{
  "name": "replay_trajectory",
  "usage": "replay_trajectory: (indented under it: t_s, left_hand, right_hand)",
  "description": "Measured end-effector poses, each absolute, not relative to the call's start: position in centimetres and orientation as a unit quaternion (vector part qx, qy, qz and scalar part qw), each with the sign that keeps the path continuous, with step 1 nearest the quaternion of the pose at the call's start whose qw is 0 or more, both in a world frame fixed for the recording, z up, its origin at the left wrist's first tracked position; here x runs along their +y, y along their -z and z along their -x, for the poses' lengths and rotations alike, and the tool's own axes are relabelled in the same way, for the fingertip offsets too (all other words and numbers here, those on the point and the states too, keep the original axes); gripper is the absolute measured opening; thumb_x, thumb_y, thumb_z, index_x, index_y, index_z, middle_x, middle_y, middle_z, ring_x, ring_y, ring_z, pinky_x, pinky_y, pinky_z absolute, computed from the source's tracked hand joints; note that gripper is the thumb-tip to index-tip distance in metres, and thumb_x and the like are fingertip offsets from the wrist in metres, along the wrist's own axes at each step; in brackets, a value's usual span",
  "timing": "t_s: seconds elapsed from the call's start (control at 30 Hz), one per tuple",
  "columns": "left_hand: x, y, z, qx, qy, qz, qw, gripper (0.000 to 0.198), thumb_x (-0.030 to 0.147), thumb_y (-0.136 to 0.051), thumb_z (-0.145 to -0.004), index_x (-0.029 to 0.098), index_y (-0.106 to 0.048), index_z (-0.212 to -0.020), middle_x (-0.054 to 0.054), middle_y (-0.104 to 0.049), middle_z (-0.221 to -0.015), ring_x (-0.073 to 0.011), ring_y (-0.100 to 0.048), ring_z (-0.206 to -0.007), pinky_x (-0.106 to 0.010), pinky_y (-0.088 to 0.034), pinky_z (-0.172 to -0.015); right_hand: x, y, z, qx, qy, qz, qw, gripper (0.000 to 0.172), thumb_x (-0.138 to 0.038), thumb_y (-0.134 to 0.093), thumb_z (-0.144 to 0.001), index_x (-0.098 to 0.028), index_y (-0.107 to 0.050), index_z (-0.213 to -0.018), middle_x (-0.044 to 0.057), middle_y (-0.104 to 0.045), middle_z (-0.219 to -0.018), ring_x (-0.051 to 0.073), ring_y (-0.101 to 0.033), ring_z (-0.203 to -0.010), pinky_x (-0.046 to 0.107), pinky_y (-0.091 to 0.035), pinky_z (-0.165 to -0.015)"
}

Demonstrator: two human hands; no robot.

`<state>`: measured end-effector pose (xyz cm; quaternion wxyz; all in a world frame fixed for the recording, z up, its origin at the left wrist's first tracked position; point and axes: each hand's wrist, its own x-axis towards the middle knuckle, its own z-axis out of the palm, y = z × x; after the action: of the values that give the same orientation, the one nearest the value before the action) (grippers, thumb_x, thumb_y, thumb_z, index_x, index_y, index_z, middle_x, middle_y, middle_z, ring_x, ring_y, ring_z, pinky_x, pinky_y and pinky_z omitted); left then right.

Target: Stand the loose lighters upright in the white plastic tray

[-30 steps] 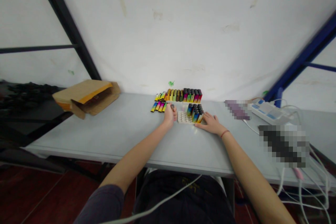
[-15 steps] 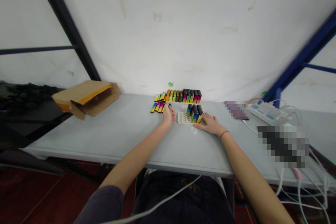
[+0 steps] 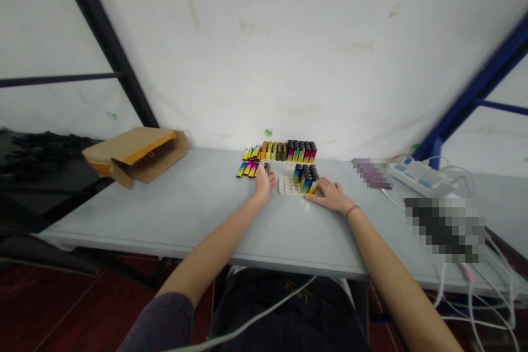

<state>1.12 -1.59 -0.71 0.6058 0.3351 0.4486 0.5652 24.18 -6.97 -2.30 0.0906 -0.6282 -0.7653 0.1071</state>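
My left hand (image 3: 263,182) is closed round a lighter, whose dark top (image 3: 267,168) pokes out above the fingers; its body is hidden in the palm. Just right of it lies a white holed tray (image 3: 287,186). Several blue-and-yellow lighters (image 3: 307,179) with black tops stand upright in the tray's right part, while holes at its left show bare. Thumb in front and fingers behind, my right hand (image 3: 332,196) grips the tray's right end against the lighters. Loose colourful lighters (image 3: 248,169) lie flat beyond my left hand.
Behind the tray stand upright rows of black-topped lighters (image 3: 302,151) and yellow-topped ones (image 3: 274,150), near the wall. An open brown paper bag (image 3: 136,151) lies at the left. On the right are a white power strip (image 3: 421,176), cables and blurred-out items.
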Motion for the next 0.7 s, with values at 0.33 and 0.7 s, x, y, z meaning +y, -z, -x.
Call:
replay_trajectory:
  t_s: [0.33, 0.7]
  left_hand:
    - [-1.6, 2.3, -1.2, 0.335, -0.560, -0.681, 0.331, 0.023, 0.040, -0.061, -0.092, 0.020, -0.066, -0.103, -0.009, -0.066, -0.110, -0.0189, -0.063, -0.102, -0.029, -0.054, -0.084]
    - [-2.2, 2.4, -2.3, 0.330, -0.489, -0.713, 0.379, 0.027, 0.040, -0.069, -0.087, 0.020, -0.075, -0.104, -0.010, -0.070, -0.106, -0.0218, -0.066, -0.098, -0.031, -0.056, -0.084]
  right_hand:
    - [-7.1, 2.0, -24.0, -0.764, -0.109, 0.629, 0.090, 0.056, -0.063, -0.057, -0.092, -0.023, -0.060, -0.132, 0.016, -0.052, -0.153, 0.041, -0.036, -0.148, 0.073, -0.025, -0.116]
    - [-7.0, 2.3, -24.2, -0.767, -0.107, 0.627, 0.091, 0.055, -0.066, -0.055, -0.092, -0.025, -0.062, -0.128, 0.015, -0.051, -0.153, 0.040, -0.036, -0.147, 0.072, -0.024, -0.115]
